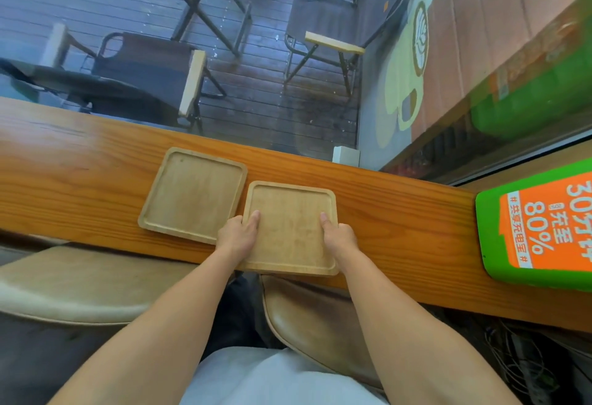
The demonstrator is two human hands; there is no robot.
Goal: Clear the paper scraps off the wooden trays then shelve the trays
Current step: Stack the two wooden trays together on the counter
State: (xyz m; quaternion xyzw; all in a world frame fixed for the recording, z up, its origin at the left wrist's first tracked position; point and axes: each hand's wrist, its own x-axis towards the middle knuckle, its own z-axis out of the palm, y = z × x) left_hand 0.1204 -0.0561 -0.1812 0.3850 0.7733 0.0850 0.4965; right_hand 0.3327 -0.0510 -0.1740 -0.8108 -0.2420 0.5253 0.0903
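Two square wooden trays lie on a long wooden counter. The right tray sits nearest me, its near edge hanging slightly past the counter's front. My left hand grips its left rim, thumb on the inside surface. My right hand grips its right rim the same way. The left tray rests flat beside it, its near right corner tucked under or against the held tray. No paper scraps show on either tray.
A green and orange power-bank station stands on the counter at the right. A small white box sits at the counter's far edge by the window. Two tan stool seats are below the counter's front. Beyond the glass are folding chairs and a table.
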